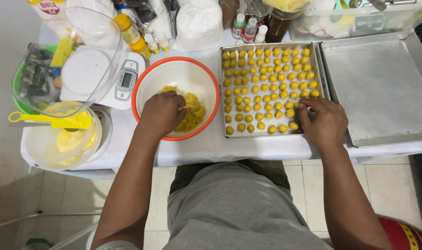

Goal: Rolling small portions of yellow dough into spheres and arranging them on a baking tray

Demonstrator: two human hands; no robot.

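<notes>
Dough (192, 111) under left hand (162, 113)

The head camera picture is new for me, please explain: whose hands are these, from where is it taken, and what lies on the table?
There is no machine here. A person wears one camera on the head, so you look down over their lap at their own two bare hands.

The left hand reaches into a white bowl with an orange rim and touches the yellow crumbly dough inside. The right hand rests at the right edge of a metal tray; its fingertips touch one of the small yellow dough balls that lie there in rows. Whether it grips that ball I cannot tell.

Further right lies a second metal tray with no balls on it. On the left stand a kitchen scale, a clear bowl and a tub with a yellow spatula. Bottles and bags stand behind.
</notes>
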